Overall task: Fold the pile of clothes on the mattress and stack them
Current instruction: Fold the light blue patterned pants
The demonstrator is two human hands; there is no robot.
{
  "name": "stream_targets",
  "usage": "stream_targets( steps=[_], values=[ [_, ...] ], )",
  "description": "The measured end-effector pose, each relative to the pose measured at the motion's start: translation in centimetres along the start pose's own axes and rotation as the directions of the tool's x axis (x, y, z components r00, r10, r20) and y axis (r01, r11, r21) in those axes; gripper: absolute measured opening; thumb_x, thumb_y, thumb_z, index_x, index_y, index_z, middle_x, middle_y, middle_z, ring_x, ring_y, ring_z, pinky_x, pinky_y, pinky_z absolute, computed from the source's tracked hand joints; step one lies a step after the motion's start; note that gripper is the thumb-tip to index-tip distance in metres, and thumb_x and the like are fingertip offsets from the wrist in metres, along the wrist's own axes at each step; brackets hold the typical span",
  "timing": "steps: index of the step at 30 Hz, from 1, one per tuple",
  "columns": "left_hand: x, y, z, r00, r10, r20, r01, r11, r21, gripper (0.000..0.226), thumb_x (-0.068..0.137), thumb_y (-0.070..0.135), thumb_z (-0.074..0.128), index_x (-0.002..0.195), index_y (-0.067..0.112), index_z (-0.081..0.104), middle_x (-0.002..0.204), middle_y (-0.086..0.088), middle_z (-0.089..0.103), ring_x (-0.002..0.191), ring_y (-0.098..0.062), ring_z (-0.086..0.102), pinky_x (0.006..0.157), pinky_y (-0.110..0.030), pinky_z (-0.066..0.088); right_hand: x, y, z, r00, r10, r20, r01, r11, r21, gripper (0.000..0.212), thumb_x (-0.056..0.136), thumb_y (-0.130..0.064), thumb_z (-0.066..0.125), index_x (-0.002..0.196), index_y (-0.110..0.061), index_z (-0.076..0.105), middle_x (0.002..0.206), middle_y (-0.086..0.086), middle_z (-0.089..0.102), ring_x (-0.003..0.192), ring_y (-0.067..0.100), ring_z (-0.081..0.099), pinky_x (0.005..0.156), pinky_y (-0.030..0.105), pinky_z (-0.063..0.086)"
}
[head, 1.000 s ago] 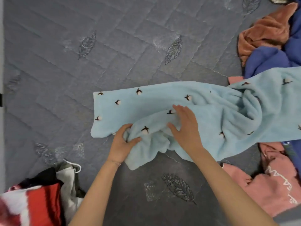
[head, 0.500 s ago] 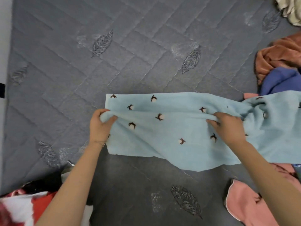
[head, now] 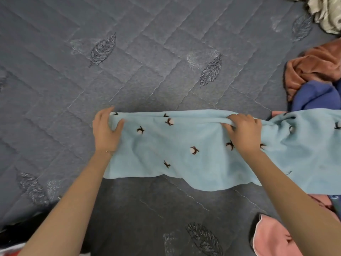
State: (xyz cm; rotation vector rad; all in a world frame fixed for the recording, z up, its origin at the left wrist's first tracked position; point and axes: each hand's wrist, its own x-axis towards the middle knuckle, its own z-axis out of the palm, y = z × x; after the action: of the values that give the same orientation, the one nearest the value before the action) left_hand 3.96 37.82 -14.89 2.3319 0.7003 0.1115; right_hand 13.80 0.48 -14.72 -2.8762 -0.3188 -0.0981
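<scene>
A light blue fleece garment [head: 203, 159] with small dark-and-white motifs lies stretched sideways across the grey quilted mattress [head: 147, 52]. My left hand [head: 106, 129] grips its far left corner, thumb on top of the fabric. Further right, my right hand [head: 243, 132] grips the far edge, fingers curled over the bunched cloth. The garment's right end runs out of view over the pile.
Unfolded clothes lie at the right: a rust-brown piece [head: 313, 65], a dark blue one [head: 317, 95], pink ones [head: 273, 237] and a cream patterned cloth [head: 324, 13] at the top corner. A dark garment [head: 11, 235] shows at the bottom left edge.
Both hands moved apart from the bunched middle to the garment's far edge and pulled it straight. The near layer now lies spread flat toward me.
</scene>
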Motion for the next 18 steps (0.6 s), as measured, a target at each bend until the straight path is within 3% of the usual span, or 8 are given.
stream_targets(
  steps=[4, 7, 10, 14, 18],
  values=[
    [-1.2, 1.3, 1.4, 0.985, 0.143, 0.093, -0.156, 0.976, 0.150, 0.048, 0.092, 0.028, 0.063, 0.137, 0.017, 0.050, 0.145, -0.010, 0.042, 0.133, -0.028, 0.038, 0.111, -0.041, 0.024, 0.1, 0.4, 0.4, 0.999, 0.021, 0.036, -0.022, 0.999, 0.037, 0.020, 0.088, -0.029, 0.066, 0.096, -0.012, 0.070, 0.090, 0.011, 0.067, 0.087, 0.035, 0.056, 0.079, 0.041, 0.035],
    [-1.8, 2.6, 2.5, 0.964, 0.225, 0.143, -0.251, 0.947, 0.201, 0.052, 0.089, 0.039, 0.057, 0.135, 0.017, 0.052, 0.142, -0.013, 0.047, 0.130, -0.031, 0.044, 0.110, -0.045, 0.030, 0.2, 0.7, 0.4, 0.998, -0.050, 0.025, 0.048, 0.996, 0.081, 0.038, 0.088, -0.043, 0.055, 0.109, -0.014, 0.068, 0.105, 0.008, 0.065, 0.096, 0.033, 0.055, 0.090, 0.043, 0.034],
    [-2.6, 3.9, 3.8, 0.953, 0.251, 0.169, -0.286, 0.929, 0.236, 0.056, 0.089, 0.048, 0.049, 0.136, 0.019, 0.052, 0.143, -0.012, 0.046, 0.131, -0.031, 0.043, 0.110, -0.050, 0.031, 0.2, 1.2, -0.3, 0.989, -0.146, 0.019, 0.145, 0.987, 0.075, 0.050, 0.087, -0.049, 0.054, 0.122, -0.015, 0.062, 0.117, 0.008, 0.063, 0.113, 0.033, 0.053, 0.100, 0.048, 0.035],
    [-4.2, 6.1, 6.2, 0.949, 0.262, 0.176, -0.304, 0.909, 0.285, 0.055, 0.090, 0.045, 0.056, 0.140, 0.023, 0.047, 0.150, -0.008, 0.039, 0.141, -0.029, 0.030, 0.116, -0.051, 0.015, -0.4, 2.4, -1.6, 0.989, -0.142, 0.028, 0.139, 0.986, 0.094, 0.063, 0.081, -0.053, 0.062, 0.133, -0.017, 0.056, 0.132, 0.010, 0.058, 0.129, 0.036, 0.046, 0.110, 0.053, 0.028],
    [-6.1, 9.9, 9.2, 0.944, 0.271, 0.187, -0.317, 0.900, 0.300, 0.058, 0.088, 0.048, 0.051, 0.140, 0.023, 0.047, 0.152, -0.006, 0.037, 0.144, -0.028, 0.027, 0.117, -0.050, 0.011, -1.3, 4.8, -3.5, 0.990, -0.138, 0.039, 0.133, 0.985, 0.108, 0.070, 0.081, -0.061, 0.050, 0.136, -0.019, 0.053, 0.140, 0.010, 0.052, 0.135, 0.035, 0.040, 0.113, 0.053, 0.022]
  ],
)
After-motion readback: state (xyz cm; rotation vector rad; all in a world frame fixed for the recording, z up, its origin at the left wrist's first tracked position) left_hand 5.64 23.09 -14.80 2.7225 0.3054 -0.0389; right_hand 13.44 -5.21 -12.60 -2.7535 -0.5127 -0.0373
